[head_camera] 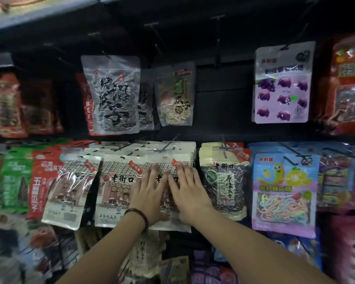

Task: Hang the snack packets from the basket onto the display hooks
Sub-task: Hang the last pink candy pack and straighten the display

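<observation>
Both hands flat on cream packet [164, 160], middle of lower row. Left hand [150, 193] and right hand [188, 189] side by side, fingers straight, released, pressing packet front, gripping nothing. Packet hangs on hook [166, 145], front of stack. Bracelet [140, 217] on left wrist. Dark seed packet [223, 181] just right; matching cream packet [115, 187] just left.
</observation>
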### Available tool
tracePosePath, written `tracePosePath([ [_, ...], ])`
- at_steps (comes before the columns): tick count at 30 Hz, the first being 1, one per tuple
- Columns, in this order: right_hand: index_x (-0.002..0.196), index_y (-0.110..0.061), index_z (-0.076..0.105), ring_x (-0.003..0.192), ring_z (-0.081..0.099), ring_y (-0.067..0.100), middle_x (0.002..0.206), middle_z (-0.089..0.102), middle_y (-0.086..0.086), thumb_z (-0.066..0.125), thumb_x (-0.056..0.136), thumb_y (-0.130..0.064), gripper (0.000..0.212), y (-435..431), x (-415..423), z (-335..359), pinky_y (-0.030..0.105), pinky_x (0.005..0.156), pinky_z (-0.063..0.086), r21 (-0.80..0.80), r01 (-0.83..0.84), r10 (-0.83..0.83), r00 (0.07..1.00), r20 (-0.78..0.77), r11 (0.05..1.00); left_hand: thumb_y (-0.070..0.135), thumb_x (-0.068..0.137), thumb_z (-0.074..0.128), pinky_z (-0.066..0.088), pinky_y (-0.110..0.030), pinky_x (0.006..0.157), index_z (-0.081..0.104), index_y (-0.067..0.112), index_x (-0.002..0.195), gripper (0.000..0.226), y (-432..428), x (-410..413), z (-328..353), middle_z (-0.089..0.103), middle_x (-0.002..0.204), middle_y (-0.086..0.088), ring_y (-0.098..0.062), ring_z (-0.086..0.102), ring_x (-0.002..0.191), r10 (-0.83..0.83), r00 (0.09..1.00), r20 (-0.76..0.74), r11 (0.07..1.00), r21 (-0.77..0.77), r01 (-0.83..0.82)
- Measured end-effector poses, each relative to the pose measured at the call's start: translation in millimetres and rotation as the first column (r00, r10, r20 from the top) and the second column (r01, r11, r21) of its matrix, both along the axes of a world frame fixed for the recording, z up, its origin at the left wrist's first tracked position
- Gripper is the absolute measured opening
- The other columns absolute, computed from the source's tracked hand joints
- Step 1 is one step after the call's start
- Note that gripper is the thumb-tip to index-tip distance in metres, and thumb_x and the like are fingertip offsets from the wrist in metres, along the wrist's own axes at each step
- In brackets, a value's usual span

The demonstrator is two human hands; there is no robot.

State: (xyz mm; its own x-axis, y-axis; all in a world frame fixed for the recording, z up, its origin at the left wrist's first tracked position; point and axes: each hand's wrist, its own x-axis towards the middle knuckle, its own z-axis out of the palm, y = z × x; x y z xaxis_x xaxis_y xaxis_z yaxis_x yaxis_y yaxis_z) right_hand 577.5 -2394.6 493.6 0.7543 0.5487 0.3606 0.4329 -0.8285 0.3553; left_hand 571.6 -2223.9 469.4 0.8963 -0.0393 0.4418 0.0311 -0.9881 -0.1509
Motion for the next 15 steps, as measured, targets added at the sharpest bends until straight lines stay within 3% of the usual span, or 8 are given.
tracePosePath([
  [4, 0.169, -0.01, -0.013, 0.155, -0.032, 0.055, 0.168, -0.033, 0.034, 0.077, 0.089, -0.058, 0.13, 4, 12, 1, 0.07, 0.128, -0.01, 0.014, 0.024, -0.023, 1.0, -0.021, 1.0, 0.078, 0.069, 0.08, 0.001, -0.061, 0.132, -0.04, 0.034, 0.157, 0.155, 4, 11, 10, -0.038, 0.17, -0.012, -0.037, -0.028, 0.16, -0.028, 0.998, -0.052, 0.999, 0.027, 0.03],
  [15, 0.17, -0.014, 0.001, 0.159, -0.025, 0.05, 0.173, -0.024, 0.029, 0.082, 0.077, -0.069, 0.135, 6, 32, 21, 0.07, 0.129, -0.004, 0.002, 0.046, -0.046, 0.994, -0.095, 0.999, 0.082, 0.058, 0.084, -0.001, -0.073, 0.126, -0.029, 0.042, 0.161, 0.158, 7, 22, 44, -0.012, 0.179, -0.006, -0.034, -0.008, 0.165, 0.026, 0.988, -0.153, 0.995, 0.104, -0.01],
])
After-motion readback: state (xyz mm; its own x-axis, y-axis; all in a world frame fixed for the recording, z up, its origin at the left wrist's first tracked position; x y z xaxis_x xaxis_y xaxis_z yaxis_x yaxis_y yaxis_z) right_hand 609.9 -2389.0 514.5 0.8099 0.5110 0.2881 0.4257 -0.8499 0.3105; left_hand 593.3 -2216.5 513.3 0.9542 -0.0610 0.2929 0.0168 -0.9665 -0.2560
